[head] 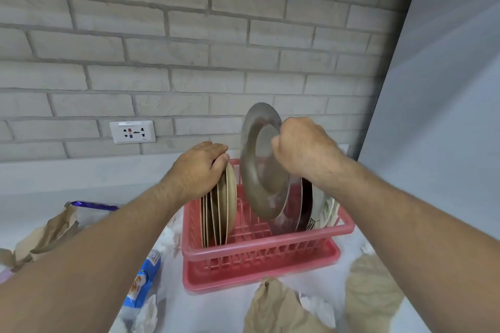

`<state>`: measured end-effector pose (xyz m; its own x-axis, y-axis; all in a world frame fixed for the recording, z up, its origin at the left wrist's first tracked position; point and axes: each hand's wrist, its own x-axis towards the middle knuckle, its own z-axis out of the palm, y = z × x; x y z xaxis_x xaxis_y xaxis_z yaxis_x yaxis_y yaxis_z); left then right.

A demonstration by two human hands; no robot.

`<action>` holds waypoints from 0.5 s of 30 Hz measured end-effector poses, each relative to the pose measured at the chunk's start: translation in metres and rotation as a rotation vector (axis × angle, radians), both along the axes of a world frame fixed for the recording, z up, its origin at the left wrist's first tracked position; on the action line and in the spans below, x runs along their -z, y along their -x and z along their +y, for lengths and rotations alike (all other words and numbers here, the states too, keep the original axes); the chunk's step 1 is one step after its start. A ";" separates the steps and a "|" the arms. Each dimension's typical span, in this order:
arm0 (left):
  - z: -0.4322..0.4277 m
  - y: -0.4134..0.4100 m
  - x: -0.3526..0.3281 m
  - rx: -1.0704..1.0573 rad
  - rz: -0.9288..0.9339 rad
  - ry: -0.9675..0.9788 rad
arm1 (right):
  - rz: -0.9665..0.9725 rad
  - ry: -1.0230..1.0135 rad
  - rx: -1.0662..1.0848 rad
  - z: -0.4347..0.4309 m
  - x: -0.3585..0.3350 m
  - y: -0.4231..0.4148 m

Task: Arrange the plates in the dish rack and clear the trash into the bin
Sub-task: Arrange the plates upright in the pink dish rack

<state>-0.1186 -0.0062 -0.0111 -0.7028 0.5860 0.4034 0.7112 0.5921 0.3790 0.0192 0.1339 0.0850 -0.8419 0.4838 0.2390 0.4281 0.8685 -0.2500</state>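
Against a pale grey brick wall [189,43], a pink plastic slatted dish rack [267,247] stands on a white counter [211,308] strewn with crumpled brown paper [276,305] and a blue snack wrapper [143,281]. The person's left hand [198,165] is curled over the top of a row of upright beige plates [220,211] at the rack's left end, while the right hand [303,149] pinches the rim of a round grey metal plate [259,165], tilted above the rack's middle. That one-edge grip looks liable to slip, dropping the plate onto the dark plates [303,205] leaning at the right, and the trash remains uncleared.
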 end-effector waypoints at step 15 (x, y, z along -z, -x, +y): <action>0.003 -0.005 -0.003 -0.014 0.018 0.024 | -0.172 -0.202 0.003 -0.002 0.026 0.000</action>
